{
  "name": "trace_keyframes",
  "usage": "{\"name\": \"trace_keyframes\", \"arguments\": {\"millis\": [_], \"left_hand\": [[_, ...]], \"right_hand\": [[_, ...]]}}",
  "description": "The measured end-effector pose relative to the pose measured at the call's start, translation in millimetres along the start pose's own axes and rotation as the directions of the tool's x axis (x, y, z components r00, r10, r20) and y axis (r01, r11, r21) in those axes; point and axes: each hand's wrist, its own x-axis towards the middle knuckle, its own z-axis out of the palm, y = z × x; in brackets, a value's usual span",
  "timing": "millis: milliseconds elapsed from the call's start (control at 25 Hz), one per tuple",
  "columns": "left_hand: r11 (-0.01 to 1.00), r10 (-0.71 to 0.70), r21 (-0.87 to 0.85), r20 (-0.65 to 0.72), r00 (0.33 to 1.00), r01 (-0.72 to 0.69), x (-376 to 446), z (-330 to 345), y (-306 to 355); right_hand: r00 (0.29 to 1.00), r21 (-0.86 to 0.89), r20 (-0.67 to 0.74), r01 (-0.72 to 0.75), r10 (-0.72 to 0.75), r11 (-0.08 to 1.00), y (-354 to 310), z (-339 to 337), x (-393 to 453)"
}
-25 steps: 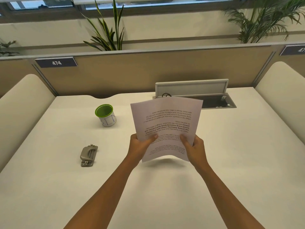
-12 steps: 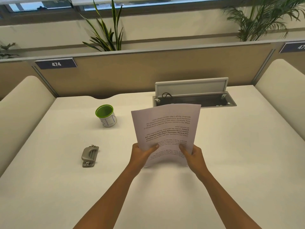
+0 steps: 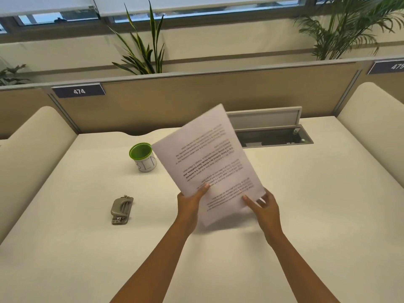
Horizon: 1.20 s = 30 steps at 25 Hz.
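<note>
Over the desk, the paper could slip from us.
We hold it in the air, tilted left, clear of the surface. Our left hand pinches its lower left edge, thumb on top. Our right hand pinches the lower right corner, more loosely, we judge. If that hold gives, the paper may sag or swing left into the cup just beside it. The punch lies well apart.

Left: cup, hole punch; open desk right.
</note>
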Motion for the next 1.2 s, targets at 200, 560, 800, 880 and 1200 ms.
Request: {"name": "trace_keyframes", "arguments": {"millis": [200,560,800,880,1200], "left_hand": [[0.969,-0.124,-0.219,-0.008,0.992,0.119,-9.3,23.5,-5.3],[0.965,-0.162,-0.203,0.034,0.986,0.166,-14.5,16.5,-1.5],[0.859,-0.142,-0.469,0.169,0.975,0.206,-4.0,-40.3,34.1],[0.852,-0.177,-0.447,0.243,0.954,0.272,2.8,-66.2,46.5],[0.888,-0.377,0.366,0.233,0.897,0.278,17.5,-77.7,50.3]], "right_hand": [[0.969,0.161,0.23,-0.129,0.09,0.978,5.5,22.9,-10.3],[0.992,0.125,0.122,-0.04,0.025,0.991,-8.6,30.7,-4.7],[0.946,0.034,0.302,-0.136,0.119,0.99,-20.0,-9.6,8.6],[0.922,-0.033,0.359,-0.145,0.148,0.989,-23.5,-24.0,12.7],[0.876,-0.223,0.45,-0.08,0.176,0.971,-30.9,-37.6,25.7]]}}
